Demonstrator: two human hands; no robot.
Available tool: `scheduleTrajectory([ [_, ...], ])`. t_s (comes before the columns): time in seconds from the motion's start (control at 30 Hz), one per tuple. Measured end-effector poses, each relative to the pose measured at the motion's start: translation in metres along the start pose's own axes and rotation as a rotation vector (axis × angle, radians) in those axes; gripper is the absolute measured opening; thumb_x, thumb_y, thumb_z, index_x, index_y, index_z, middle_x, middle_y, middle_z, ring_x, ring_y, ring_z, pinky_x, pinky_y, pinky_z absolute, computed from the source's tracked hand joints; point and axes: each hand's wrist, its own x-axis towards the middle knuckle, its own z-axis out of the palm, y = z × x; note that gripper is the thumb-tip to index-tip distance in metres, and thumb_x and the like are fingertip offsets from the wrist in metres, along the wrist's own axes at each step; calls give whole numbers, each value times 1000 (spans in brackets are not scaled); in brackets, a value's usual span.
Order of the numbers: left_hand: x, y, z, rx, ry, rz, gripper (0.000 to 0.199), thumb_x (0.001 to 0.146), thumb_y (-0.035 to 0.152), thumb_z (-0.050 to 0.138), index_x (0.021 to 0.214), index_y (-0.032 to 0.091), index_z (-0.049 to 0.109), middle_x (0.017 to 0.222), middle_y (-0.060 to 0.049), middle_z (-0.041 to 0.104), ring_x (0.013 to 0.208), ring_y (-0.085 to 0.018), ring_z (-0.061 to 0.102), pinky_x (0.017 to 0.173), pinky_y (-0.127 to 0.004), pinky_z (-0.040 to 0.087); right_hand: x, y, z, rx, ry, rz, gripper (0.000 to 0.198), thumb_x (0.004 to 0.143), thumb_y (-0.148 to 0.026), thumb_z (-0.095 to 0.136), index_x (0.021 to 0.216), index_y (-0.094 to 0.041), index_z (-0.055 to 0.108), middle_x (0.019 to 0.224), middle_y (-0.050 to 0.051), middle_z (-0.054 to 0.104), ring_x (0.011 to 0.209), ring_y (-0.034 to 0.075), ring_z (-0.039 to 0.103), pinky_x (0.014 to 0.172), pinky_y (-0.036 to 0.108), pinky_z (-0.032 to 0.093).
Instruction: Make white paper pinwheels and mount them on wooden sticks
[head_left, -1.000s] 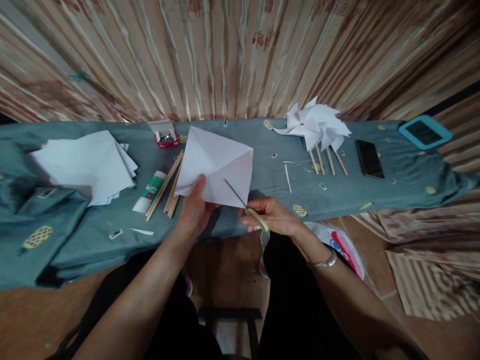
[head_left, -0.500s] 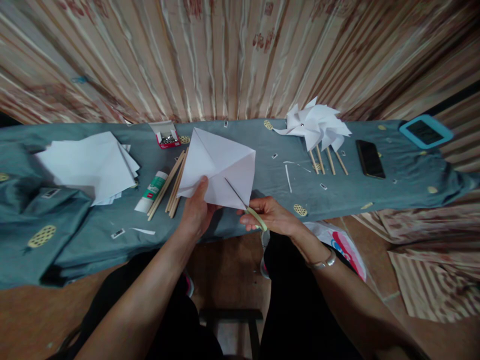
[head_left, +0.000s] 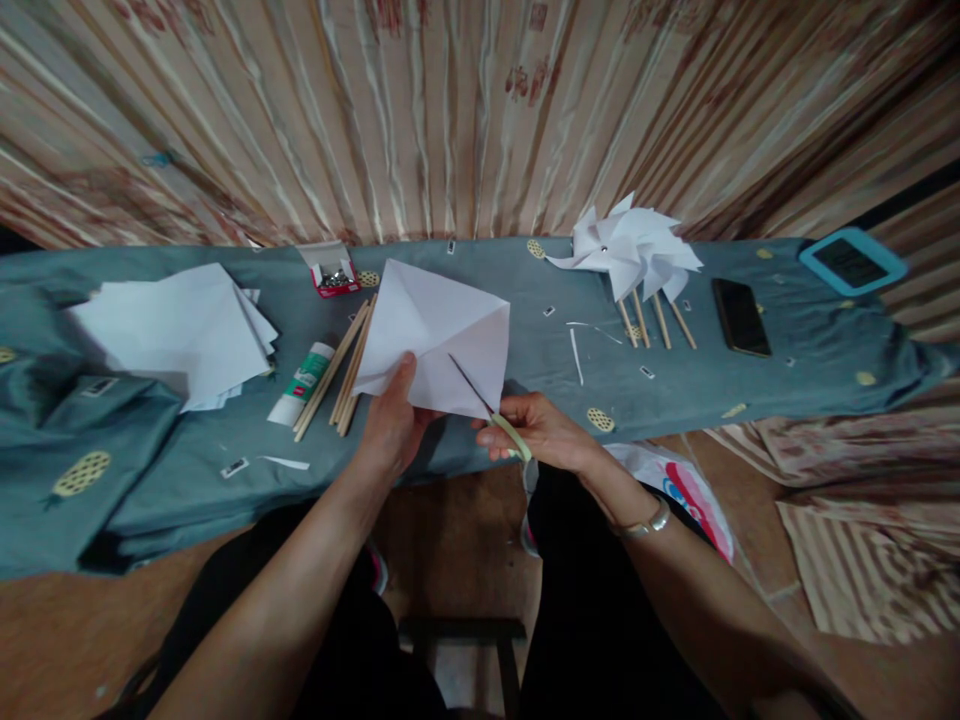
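A square sheet of white paper (head_left: 454, 310) with diagonal creases is held up over the front of the table. My left hand (head_left: 395, 415) pinches its lower left edge, thumb on top and fingers underneath. In my right hand (head_left: 536, 430) is a pair of scissors (head_left: 511, 436) with light green handles. Their blades lie along the crease from the lower right corner, pointing toward the sheet's middle. Just left of the sheet lie several wooden sticks (head_left: 346, 370) and a green and white glue stick (head_left: 302, 384).
A stack of white paper (head_left: 180, 330) lies at the left. Behind the sticks stands an open red box of small metal pieces (head_left: 334, 275). Paper pinwheels (head_left: 637, 250) on sticks, a phone (head_left: 741, 317) and a blue-framed device (head_left: 853, 262) are at the right. Thin paper scraps (head_left: 576, 357) lie on the cloth.
Almost nothing differs. The paper's top corner sits very slightly lower, and both hands keep the same hold on the sheet and the scissors.
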Motion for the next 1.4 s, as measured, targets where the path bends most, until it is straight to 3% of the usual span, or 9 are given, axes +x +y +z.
scheduleTrajectory([
  [0.9, -1, 0, 3, -20, 34, 21, 13, 91, 23, 53, 88, 20, 65, 77, -1, 68, 63, -14, 61, 57, -23, 51, 4, 6, 2, 14, -26, -28, 45, 50, -50, 90, 71, -15, 70, 55, -6, 60, 46, 3, 50, 45, 17, 40],
  [1.07, -2, 4, 4, -33, 28, 7, 15, 93, 21, 52, 88, 19, 66, 77, 0, 69, 64, -13, 62, 60, -23, 53, 1, 0, 0, -30, -43, 42, 47, 49, -48, 90, 74, -15, 68, 55, -5, 64, 48, 5, 54, 48, 17, 41],
  [1.27, 7, 18, -4, -121, 62, 68, 15, 94, 17, 52, 91, 19, 66, 78, 3, 71, 62, -9, 64, 62, -18, 54, -11, -3, -20, -173, -158, 91, 48, 56, -53, 86, 81, -16, 68, 60, -3, 68, 53, 6, 58, 51, 17, 43],
  [1.4, 10, 27, -13, -177, 47, 107, 17, 93, 14, 53, 102, 17, 66, 85, 2, 73, 67, -9, 67, 65, -18, 56, -23, -7, -45, -187, -152, 89, 47, 59, -53, 85, 85, -16, 69, 61, -3, 68, 54, 8, 60, 51, 18, 41],
])
